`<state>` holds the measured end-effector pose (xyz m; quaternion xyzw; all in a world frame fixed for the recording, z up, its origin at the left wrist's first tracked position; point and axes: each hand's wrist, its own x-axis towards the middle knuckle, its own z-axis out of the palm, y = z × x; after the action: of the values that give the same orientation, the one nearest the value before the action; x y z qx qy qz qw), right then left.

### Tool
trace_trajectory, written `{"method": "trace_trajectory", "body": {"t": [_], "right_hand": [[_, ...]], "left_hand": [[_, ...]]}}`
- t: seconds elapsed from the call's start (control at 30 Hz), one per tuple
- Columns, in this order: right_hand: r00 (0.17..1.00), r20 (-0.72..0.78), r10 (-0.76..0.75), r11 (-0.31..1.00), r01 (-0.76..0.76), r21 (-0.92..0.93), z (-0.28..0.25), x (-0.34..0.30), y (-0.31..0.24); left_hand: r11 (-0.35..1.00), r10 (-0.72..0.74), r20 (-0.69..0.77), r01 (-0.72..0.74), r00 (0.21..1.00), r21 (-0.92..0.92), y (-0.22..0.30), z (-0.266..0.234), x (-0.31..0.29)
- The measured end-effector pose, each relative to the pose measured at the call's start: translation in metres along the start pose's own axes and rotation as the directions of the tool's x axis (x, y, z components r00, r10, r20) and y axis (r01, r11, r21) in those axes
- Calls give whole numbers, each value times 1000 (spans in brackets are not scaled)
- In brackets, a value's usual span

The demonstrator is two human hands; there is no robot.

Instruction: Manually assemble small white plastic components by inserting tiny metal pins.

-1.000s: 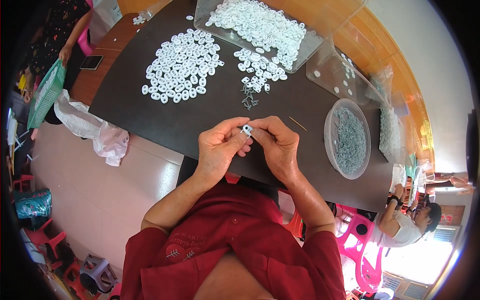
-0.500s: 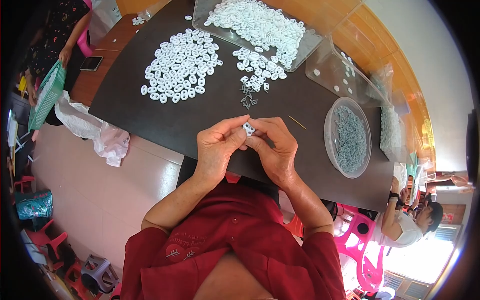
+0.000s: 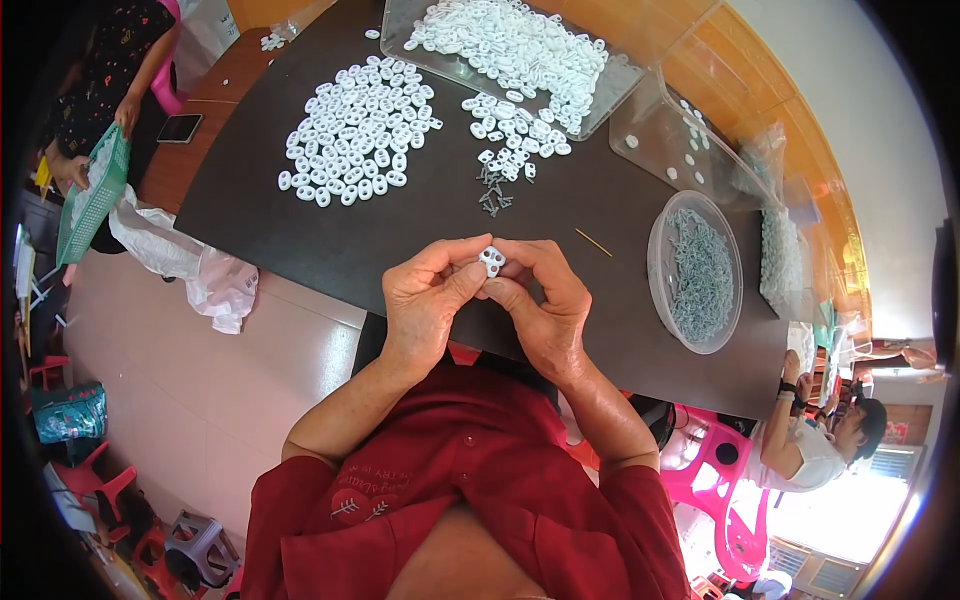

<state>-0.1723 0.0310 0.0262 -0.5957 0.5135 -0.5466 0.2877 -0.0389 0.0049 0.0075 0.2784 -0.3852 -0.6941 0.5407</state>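
Between my two hands, close to the table's near edge, is a small white plastic piece with several dark holes (image 3: 491, 261). My left hand (image 3: 428, 292) pinches it from the left with thumb and forefinger. From the other side, the thumb and fingers of my right hand (image 3: 545, 300) close on it too. Just beyond my fingertips lie loose grey screw-like pins (image 3: 495, 195) beside a few white pieces with holes (image 3: 508, 163). Farther left spreads a large group of white oval pieces with holes (image 3: 355, 130).
A clear tray (image 3: 400, 42) heaped with white pieces stands at the back. On the right are a round tub (image 3: 655, 265) of grey-blue pins, a clear bin (image 3: 640, 150) and a thin yellow stick (image 3: 594, 243). Two people work nearby, one holding a green basket (image 3: 100, 205).
The white piece has turned between my fingertips, and its holes show more plainly. Both hands have shifted slightly left. The person at left has moved a hand over the basket.
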Motion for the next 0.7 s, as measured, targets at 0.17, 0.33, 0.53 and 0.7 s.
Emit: {"method": "trace_trajectory", "body": {"t": [0.17, 0.33, 0.53, 0.7], "right_hand": [[999, -27, -23, 1000, 23, 0, 0, -2, 1], [992, 4, -129, 986, 129, -107, 0, -5, 7], [986, -65, -154, 984, 147, -103, 7, -10, 9], [967, -125, -223, 965, 200, -171, 13, -11, 10]], "left_hand": [[1000, 5, 3, -5, 1000, -6, 1, 2, -2], [998, 59, 3, -59, 998, -24, -2, 6, -3], [994, 100, -18, -100, 995, 35, -4, 9, -6], [988, 145, -45, -143, 988, 50, -6, 12, -9]]}}
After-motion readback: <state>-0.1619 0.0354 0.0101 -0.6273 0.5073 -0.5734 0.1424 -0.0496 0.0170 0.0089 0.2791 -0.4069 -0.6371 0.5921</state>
